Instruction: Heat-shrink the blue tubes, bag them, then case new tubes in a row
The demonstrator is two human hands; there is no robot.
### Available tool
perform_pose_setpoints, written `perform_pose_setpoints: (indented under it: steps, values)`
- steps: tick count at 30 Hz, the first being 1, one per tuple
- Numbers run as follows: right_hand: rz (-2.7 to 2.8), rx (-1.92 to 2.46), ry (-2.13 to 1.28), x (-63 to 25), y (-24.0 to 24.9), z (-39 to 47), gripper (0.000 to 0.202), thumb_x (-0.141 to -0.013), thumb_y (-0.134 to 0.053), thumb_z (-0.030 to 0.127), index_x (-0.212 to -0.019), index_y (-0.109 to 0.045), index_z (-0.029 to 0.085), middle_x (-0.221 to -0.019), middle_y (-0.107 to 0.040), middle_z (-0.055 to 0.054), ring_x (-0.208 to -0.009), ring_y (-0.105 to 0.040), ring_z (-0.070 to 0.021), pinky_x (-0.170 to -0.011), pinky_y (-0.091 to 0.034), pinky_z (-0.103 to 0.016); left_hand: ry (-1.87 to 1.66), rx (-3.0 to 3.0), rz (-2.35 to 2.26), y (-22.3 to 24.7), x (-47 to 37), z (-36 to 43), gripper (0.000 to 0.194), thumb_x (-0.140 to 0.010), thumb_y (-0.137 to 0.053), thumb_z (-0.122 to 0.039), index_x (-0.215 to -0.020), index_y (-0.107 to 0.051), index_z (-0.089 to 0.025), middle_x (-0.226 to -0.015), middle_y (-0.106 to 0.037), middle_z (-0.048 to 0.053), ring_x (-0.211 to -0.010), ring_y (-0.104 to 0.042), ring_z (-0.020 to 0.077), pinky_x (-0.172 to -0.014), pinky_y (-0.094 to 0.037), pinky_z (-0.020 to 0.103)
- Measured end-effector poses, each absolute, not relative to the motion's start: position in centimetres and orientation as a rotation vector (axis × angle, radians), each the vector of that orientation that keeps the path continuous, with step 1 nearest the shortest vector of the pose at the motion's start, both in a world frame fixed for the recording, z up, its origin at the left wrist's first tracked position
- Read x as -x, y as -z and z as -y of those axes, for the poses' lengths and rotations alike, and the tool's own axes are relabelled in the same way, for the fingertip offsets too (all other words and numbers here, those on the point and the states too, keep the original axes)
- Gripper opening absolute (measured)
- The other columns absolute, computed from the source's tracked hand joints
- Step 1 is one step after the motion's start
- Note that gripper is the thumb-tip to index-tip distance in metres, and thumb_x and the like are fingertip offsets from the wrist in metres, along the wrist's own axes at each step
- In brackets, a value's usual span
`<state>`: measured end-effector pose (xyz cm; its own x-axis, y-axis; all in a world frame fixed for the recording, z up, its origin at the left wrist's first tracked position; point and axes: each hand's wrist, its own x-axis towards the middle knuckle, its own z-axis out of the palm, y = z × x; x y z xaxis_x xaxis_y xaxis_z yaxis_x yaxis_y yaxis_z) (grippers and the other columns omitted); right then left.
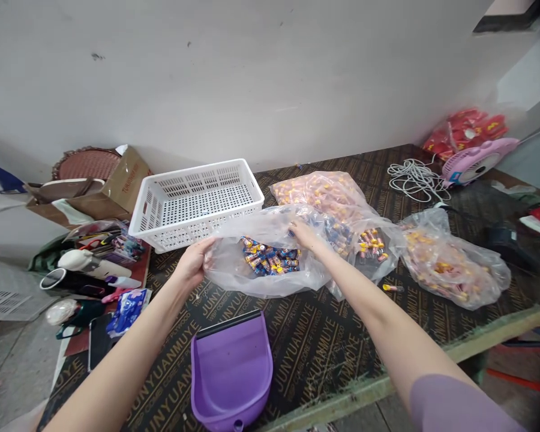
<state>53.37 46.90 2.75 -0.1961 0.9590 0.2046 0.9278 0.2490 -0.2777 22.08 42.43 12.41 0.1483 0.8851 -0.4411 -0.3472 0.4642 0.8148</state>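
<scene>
A clear plastic bag (261, 288) lies open on the dark printed board, with blue and yellow wrapped small items (272, 258) inside. My left hand (197, 259) is closed on the bag's left edge. At the bag's far rim is my right hand (302, 233), fingers bent together on the plastic; what exactly its fingertips hold is hard to see. Right of it another open bag shows pink and yellow small items (372, 245). Behind lies a larger full bag (324, 187), and further right sits a third filled bag (450, 264).
A white perforated basket (198, 225) stands behind my left hand. Nearest me is a purple scoop (231, 372). One loose item (392, 288) lies by the right bag. A white cable (416, 180) and pink fan (477, 161) sit back right; bottles (87, 264) and a cardboard box (126, 183) stand left.
</scene>
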Motion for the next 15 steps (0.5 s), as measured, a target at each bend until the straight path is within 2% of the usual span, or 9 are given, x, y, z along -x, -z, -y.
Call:
perform_pose_setpoints:
  steps: [3, 5, 6, 8, 10, 11, 13, 15]
  values:
    - [2.245, 1.672, -0.121, -51.5, -2.4, -44.0, 0.028, -0.084, -0.046, 0.015, -0.109, -0.059, 0.014, -0.105, -0.060, -0.013, -0.098, -0.053, -0.0233, -0.084, -0.040, -0.034, -0.999, -0.609, -1.106, -12.3, -21.7, -42.5, 0.016, -0.062, -0.069, -0.022, -0.073, -0.061, -0.012, -0.034, -0.040, -0.008, -0.028, -0.028, 0.0033, -0.031, -0.018, 0.017]
    - [2.313, 1.607, -0.133, -50.3, -2.2, -41.4, 0.030, -0.083, -0.051, 0.021, -0.112, -0.057, 0.018, -0.112, -0.058, -0.012, -0.103, -0.051, -0.0238, -0.086, -0.039, -0.036, -1.003, -0.579, -1.107, -12.3, -21.8, -42.6, 0.014, -0.064, -0.068, -0.022, -0.069, -0.058, -0.013, -0.033, -0.037, -0.009, -0.027, -0.026, 0.0026, -0.031, -0.017, 0.016]
    - [2.345, 1.590, -0.134, -50.1, -2.1, -40.3, 0.036, -0.080, -0.058, 0.024, -0.115, -0.056, 0.021, -0.116, -0.056, -0.012, -0.107, -0.049, -0.0255, -0.088, -0.038, -0.038, -1.005, -0.562, -1.105, -12.3, -22.0, -42.6, 0.014, -0.065, -0.067, -0.022, -0.067, -0.057, -0.013, -0.032, -0.036, -0.009, -0.026, -0.025, 0.0025, -0.030, -0.017, 0.016]
    - [2.301, 1.701, -0.102, -50.8, -2.0, -38.7, 0.061, -0.069, -0.070, 0.027, -0.125, -0.048, 0.024, -0.129, -0.047, -0.013, -0.118, -0.040, -0.0319, -0.093, -0.033, -0.047, -1.007, -0.530, -1.097, -12.2, -22.3, -42.5, 0.013, -0.067, -0.065, -0.021, -0.066, -0.055, -0.013, -0.032, -0.034, -0.009, -0.026, -0.024, 0.0028, -0.030, -0.017, 0.016]
    - [2.075, 1.981, -0.164, -53.0, -2.3, -38.4, 0.082, -0.062, -0.075, 0.021, -0.135, -0.036, 0.026, -0.138, -0.036, -0.016, -0.125, -0.031, -0.0372, -0.094, -0.029, -0.054, -0.999, -0.498, -1.081, -12.1, -22.7, -42.6, 0.012, -0.071, -0.062, -0.021, -0.066, -0.054, -0.014, -0.031, -0.034, -0.009, -0.026, -0.025, 0.0033, -0.030, -0.018, 0.016]
    - [1.913, 2.123, -0.284, -54.5, -2.5, -38.6, 0.084, -0.062, -0.075, 0.016, -0.136, -0.035, 0.025, -0.138, -0.037, -0.017, -0.123, -0.034, -0.0374, -0.093, -0.031, -0.053, -0.991, -0.477, -1.071, -12.0, -22.9, -42.7, 0.012, -0.072, -0.060, -0.020, -0.065, -0.053, -0.014, -0.031, -0.034, -0.008, -0.025, -0.025, 0.0035, -0.030, -0.018, 0.016]
    - [1.617, 2.274, -0.634, -57.7, -3.5, -39.9, 0.069, -0.065, -0.071, 0.010, -0.128, -0.046, 0.017, -0.126, -0.050, -0.019, -0.111, -0.049, -0.0329, -0.087, -0.040, -0.044, -0.973, -0.418, -1.062, -12.0, -23.3, -43.5, 0.011, -0.075, -0.056, -0.017, -0.064, -0.052, -0.014, -0.031, -0.032, -0.008, -0.025, -0.024, 0.0038, -0.029, -0.018, 0.017]
    - [1.464, 2.292, -0.836, -60.7, -5.4, -41.9, 0.039, -0.073, -0.066, 0.014, -0.111, -0.058, 0.009, -0.105, -0.061, -0.014, -0.090, -0.060, -0.0231, -0.077, -0.047, -0.034, -0.960, -0.331, -1.019, -12.7, -23.8, -45.3, 0.012, -0.074, -0.054, -0.010, -0.064, -0.050, -0.015, -0.031, -0.031, -0.009, -0.025, -0.023, 0.0041, -0.029, -0.017, 0.018]
